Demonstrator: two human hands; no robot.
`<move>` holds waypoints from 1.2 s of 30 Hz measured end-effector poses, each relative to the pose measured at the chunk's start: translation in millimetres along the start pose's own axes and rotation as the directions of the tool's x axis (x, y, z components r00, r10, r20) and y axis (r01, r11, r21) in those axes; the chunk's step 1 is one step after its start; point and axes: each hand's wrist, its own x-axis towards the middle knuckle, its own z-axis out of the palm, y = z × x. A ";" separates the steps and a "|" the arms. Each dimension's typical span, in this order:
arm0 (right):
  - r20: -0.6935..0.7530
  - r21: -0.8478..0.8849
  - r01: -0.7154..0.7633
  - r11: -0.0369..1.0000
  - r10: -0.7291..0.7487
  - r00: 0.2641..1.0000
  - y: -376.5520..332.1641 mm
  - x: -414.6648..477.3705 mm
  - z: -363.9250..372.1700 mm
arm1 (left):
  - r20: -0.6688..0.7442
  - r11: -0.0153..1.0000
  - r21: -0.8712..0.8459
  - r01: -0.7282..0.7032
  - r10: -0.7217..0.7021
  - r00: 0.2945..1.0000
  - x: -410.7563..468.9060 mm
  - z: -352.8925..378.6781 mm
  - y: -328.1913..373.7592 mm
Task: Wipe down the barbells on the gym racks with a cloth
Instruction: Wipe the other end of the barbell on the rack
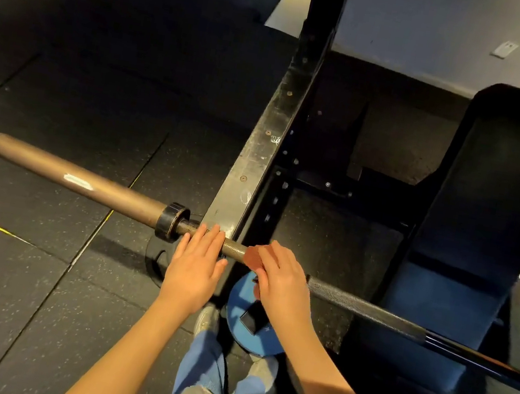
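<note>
Two hands meet on the barbell (82, 179), which crosses in front of the black rack upright (259, 148). The left hand (195, 265) has its grip apart: its fingers lie straight and slightly spread over the barbell's knurled shaft, just beside the barbell's collar (174, 220). The right hand (278, 282), next along the barbell on the side away from the collar, has its grip clamped on a reddish-brown cloth (255, 257), holding it against the shaft. Below the barbell, under the right hand, a blue plate (239, 303) lies on the floor (17, 259) with a small dark flat object (254, 318) on it. A black plate (155, 258) lies below the barbell, partly hidden by the left hand.
</note>
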 end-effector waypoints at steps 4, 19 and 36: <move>-0.043 -0.065 -0.032 0.997 0.029 0.999 18.9 -29.1 -16.7 | 0.003 0.999 0.004 -0.041 0.041 0.999 2.9 -3.5 -6.1; -0.049 0.121 -0.358 0.926 0.365 0.930 -7.8 -8.1 -10.7 | 0.061 0.994 0.003 -0.108 0.107 0.992 5.5 -7.6 -15.5; 0.040 0.194 -0.247 0.949 0.244 0.969 -34.4 5.6 -7.3 | 0.074 0.980 0.079 -0.184 0.178 0.981 14.5 -17.0 -22.1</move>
